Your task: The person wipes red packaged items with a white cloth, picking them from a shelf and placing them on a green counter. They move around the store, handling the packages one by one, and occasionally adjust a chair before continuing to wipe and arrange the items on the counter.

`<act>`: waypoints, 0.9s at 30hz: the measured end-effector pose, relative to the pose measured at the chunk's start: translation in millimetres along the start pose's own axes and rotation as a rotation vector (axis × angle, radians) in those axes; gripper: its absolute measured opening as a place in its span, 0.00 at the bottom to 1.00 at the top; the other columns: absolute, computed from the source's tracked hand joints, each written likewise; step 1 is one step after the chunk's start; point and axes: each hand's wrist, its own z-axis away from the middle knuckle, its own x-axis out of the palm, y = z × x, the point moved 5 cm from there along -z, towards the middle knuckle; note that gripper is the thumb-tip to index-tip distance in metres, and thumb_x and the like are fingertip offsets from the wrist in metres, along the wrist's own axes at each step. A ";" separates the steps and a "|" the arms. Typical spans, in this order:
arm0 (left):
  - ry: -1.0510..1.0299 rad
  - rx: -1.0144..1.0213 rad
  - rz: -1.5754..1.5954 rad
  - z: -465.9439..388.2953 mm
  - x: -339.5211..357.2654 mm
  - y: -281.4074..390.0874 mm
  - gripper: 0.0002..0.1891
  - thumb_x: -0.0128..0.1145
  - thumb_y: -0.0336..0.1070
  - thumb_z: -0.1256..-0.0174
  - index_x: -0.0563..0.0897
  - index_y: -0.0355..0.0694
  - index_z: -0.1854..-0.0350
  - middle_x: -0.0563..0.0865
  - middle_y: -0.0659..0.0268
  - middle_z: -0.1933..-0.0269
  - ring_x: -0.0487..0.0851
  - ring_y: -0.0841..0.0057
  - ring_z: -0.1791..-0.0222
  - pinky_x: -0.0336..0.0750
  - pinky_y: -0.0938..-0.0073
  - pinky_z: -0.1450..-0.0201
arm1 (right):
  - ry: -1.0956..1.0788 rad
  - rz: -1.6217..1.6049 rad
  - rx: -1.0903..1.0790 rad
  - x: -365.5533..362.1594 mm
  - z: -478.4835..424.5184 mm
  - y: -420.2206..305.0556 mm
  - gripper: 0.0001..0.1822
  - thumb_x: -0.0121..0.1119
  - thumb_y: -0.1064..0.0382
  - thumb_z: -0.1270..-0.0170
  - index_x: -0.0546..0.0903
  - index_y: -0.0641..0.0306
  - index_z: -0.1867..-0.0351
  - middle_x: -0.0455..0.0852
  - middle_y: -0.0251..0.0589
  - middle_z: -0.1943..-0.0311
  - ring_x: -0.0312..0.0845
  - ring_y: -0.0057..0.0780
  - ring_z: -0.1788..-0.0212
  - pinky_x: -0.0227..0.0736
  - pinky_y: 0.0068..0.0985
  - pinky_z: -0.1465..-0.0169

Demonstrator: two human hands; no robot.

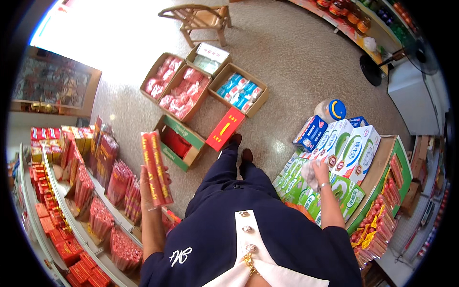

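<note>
My left hand (pixel 146 192) grips a pair of long red packs (pixel 157 168) with gold writing, wrapped in clear plastic and held nearly upright. Beside it, on the left, stands a shelf rack (pixel 91 244) with bundles of red sticks (pixel 125 249) and small red boxes (pixel 68 247). In my right hand (pixel 321 173) is a crumpled whitish cloth (pixel 308 174). That hand is over stacked green-and-white drink cartons (pixel 339 192). White cartons with green print (pixel 355 152) lie just beyond it.
Open cardboard boxes of pink packets (pixel 186 91) and blue-and-white packets (pixel 238 91) stand on the floor. Close by are a red box (pixel 226 129) and a green carton (pixel 183 141). A wooden chair (pixel 206 21) stands farther off. At right are a blue-lidded jar (pixel 330 110) and a fan base (pixel 370 70).
</note>
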 end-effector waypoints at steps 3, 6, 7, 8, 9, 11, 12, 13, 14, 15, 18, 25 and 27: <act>0.013 0.067 -0.073 -12.0 39.0 28.2 0.31 0.41 0.62 0.30 0.75 0.34 0.49 0.84 0.54 0.62 0.83 0.65 0.69 0.80 0.66 0.68 | 0.002 0.001 0.147 0.4 45.2 55.2 0.20 0.60 0.52 0.49 0.83 0.70 0.67 0.84 0.61 0.69 0.81 0.55 0.64 0.74 0.39 0.57; -0.072 0.079 -0.120 -21.7 70.7 35.8 0.32 0.40 0.63 0.29 0.74 0.34 0.47 0.83 0.53 0.60 0.83 0.65 0.68 0.80 0.66 0.67 | 0.039 -0.059 0.301 12.6 81.0 84.5 0.19 0.59 0.53 0.49 0.83 0.71 0.69 0.84 0.61 0.70 0.81 0.54 0.64 0.74 0.40 0.57; -0.085 0.071 -0.130 -24.0 77.4 35.0 0.32 0.39 0.63 0.29 0.74 0.34 0.46 0.83 0.53 0.60 0.83 0.65 0.68 0.80 0.66 0.67 | 0.020 -0.088 0.328 20.9 86.0 87.0 0.19 0.59 0.53 0.49 0.83 0.71 0.69 0.84 0.62 0.70 0.82 0.54 0.64 0.74 0.40 0.57; -0.094 0.066 -0.137 -25.3 82.5 35.1 0.32 0.39 0.63 0.29 0.74 0.34 0.45 0.83 0.53 0.59 0.83 0.65 0.68 0.80 0.66 0.66 | -0.003 -0.115 0.351 30.6 89.8 87.0 0.19 0.59 0.53 0.50 0.83 0.72 0.69 0.83 0.62 0.70 0.82 0.54 0.64 0.74 0.40 0.58; -0.085 0.061 -0.154 -26.5 84.4 32.4 0.32 0.39 0.63 0.29 0.74 0.34 0.45 0.83 0.53 0.59 0.82 0.65 0.68 0.80 0.66 0.66 | -0.026 -0.133 0.374 35.3 93.9 88.6 0.19 0.59 0.54 0.50 0.83 0.72 0.70 0.83 0.62 0.71 0.82 0.54 0.64 0.74 0.40 0.58; -0.071 0.049 -0.181 -27.9 90.9 27.8 0.32 0.38 0.62 0.29 0.73 0.34 0.45 0.83 0.53 0.59 0.82 0.65 0.68 0.79 0.66 0.66 | -0.017 -0.088 0.334 54.0 92.2 100.1 0.19 0.60 0.53 0.50 0.84 0.72 0.70 0.84 0.62 0.70 0.81 0.55 0.64 0.75 0.40 0.58; -0.051 0.056 -0.190 -25.2 92.3 26.5 0.32 0.38 0.63 0.29 0.74 0.33 0.45 0.83 0.53 0.59 0.81 0.65 0.68 0.78 0.66 0.66 | -0.043 -0.076 0.330 63.0 86.4 97.4 0.20 0.60 0.53 0.51 0.84 0.72 0.70 0.84 0.62 0.70 0.81 0.55 0.64 0.75 0.40 0.58; -0.043 0.061 -0.184 -22.7 90.3 24.8 0.33 0.39 0.63 0.29 0.74 0.33 0.46 0.83 0.53 0.59 0.82 0.65 0.68 0.78 0.66 0.67 | -0.071 -0.063 0.325 69.3 80.8 95.2 0.20 0.60 0.52 0.51 0.84 0.72 0.70 0.84 0.62 0.70 0.81 0.55 0.64 0.75 0.40 0.58; -0.033 0.066 -0.177 -19.5 86.2 23.3 0.33 0.39 0.63 0.29 0.74 0.33 0.46 0.83 0.53 0.60 0.82 0.65 0.68 0.79 0.66 0.67 | -0.113 -0.088 0.329 75.2 69.9 93.6 0.21 0.60 0.51 0.51 0.83 0.72 0.70 0.84 0.62 0.70 0.81 0.55 0.64 0.75 0.40 0.58; -0.024 0.073 -0.174 -15.9 82.0 23.4 0.33 0.39 0.63 0.30 0.74 0.33 0.46 0.83 0.53 0.60 0.82 0.65 0.68 0.79 0.66 0.67 | -0.111 -0.083 0.302 80.3 58.0 86.1 0.21 0.59 0.50 0.51 0.83 0.72 0.70 0.83 0.62 0.70 0.81 0.55 0.64 0.75 0.40 0.58; 0.027 0.105 -0.158 -9.2 63.3 25.6 0.33 0.40 0.64 0.30 0.75 0.34 0.48 0.83 0.55 0.61 0.82 0.66 0.68 0.80 0.66 0.66 | -0.117 -0.070 0.213 81.7 18.5 62.5 0.22 0.59 0.50 0.51 0.83 0.72 0.70 0.83 0.63 0.70 0.81 0.55 0.64 0.75 0.40 0.58; 0.070 0.159 -0.030 -7.7 30.2 19.6 0.34 0.40 0.65 0.31 0.75 0.33 0.50 0.83 0.54 0.60 0.82 0.66 0.68 0.79 0.66 0.66 | -0.170 0.062 0.014 67.0 -58.6 -12.1 0.22 0.59 0.49 0.52 0.84 0.70 0.71 0.83 0.62 0.70 0.81 0.55 0.64 0.75 0.41 0.57; 0.048 0.161 0.011 -11.0 24.2 15.6 0.34 0.40 0.65 0.31 0.75 0.33 0.49 0.82 0.54 0.59 0.82 0.65 0.67 0.79 0.65 0.65 | -0.212 0.033 -0.014 70.7 -74.3 -17.7 0.22 0.59 0.49 0.51 0.84 0.70 0.71 0.84 0.62 0.70 0.81 0.55 0.64 0.75 0.41 0.58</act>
